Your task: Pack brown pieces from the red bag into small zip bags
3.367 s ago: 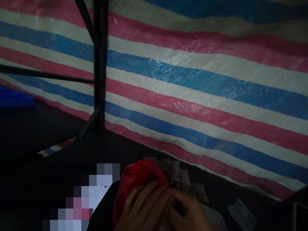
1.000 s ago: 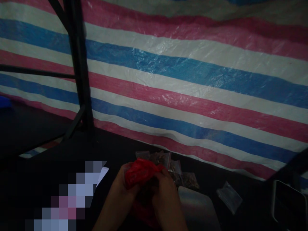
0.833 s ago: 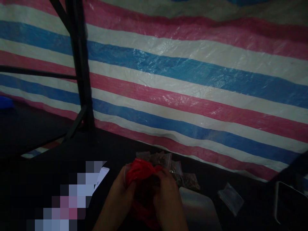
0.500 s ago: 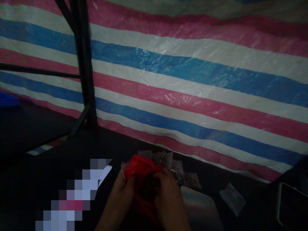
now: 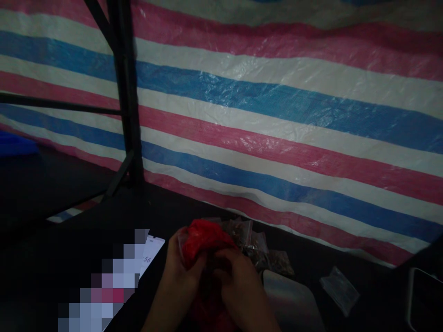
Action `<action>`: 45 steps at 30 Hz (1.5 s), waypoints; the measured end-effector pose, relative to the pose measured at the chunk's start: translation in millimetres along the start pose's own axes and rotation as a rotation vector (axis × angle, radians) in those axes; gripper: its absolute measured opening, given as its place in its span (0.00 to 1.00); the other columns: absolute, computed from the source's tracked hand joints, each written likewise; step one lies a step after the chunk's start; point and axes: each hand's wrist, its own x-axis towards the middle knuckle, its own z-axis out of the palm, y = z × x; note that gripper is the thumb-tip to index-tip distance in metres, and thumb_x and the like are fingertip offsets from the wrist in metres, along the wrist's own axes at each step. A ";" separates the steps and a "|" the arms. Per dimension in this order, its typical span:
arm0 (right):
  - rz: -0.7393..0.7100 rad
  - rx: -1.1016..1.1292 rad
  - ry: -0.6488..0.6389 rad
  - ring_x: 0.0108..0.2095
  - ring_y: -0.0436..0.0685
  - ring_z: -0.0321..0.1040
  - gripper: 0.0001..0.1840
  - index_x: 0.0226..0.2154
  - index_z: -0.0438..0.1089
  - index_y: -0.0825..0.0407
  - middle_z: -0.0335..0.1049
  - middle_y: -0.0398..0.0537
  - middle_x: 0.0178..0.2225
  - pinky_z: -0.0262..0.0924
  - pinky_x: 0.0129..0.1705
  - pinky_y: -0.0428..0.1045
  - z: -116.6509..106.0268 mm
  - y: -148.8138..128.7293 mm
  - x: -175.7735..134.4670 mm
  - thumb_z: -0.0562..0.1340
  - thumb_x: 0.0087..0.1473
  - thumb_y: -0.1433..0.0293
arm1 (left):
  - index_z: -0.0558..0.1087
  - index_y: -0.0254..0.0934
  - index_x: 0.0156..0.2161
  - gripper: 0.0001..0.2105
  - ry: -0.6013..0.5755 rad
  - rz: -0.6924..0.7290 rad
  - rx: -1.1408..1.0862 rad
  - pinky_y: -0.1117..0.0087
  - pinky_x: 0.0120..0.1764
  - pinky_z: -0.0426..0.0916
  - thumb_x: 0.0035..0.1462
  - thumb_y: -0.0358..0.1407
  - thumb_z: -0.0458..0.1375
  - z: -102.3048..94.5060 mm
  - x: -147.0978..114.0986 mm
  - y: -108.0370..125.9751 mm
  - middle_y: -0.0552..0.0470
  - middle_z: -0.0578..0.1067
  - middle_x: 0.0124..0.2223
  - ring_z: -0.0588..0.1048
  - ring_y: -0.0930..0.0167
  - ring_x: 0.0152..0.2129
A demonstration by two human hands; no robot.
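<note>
A red plastic bag (image 5: 207, 240) is bunched up between my hands, its dark mouth facing me. My left hand (image 5: 182, 279) is closed around the bag's left side, and a clear plastic edge (image 5: 180, 244) shows beside its fingers. Curled at the mouth of the bag is my right hand (image 5: 240, 281), with thumb and fingers drawn together; what they pinch is lost in shadow. The bag's contents are too dark to make out. Just behind it lie several small clear zip bags (image 5: 258, 242) with brownish bits inside.
Right of my hands is a flat silvery panel (image 5: 290, 299), then a clear plastic bag (image 5: 341, 290) and a pale-rimmed dark object (image 5: 425, 299). A white paper (image 5: 152, 251) lies left, partly pixelated. A black metal frame (image 5: 129, 115) stands before a striped tarp (image 5: 277, 115).
My right fingers have curled further into the bag's mouth. The red bag's top is bunched more to the left. The whole view has shifted slightly.
</note>
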 end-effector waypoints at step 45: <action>-0.280 0.236 0.117 0.51 0.55 0.76 0.32 0.45 0.81 0.44 0.79 0.43 0.49 0.67 0.57 0.48 -37.6 -31.3 -11.7 0.59 0.45 0.88 | 0.73 0.46 0.63 0.26 -0.356 0.726 0.831 0.45 0.57 0.68 0.60 0.37 0.65 -19.1 -7.1 -8.6 0.47 0.83 0.57 0.80 0.53 0.52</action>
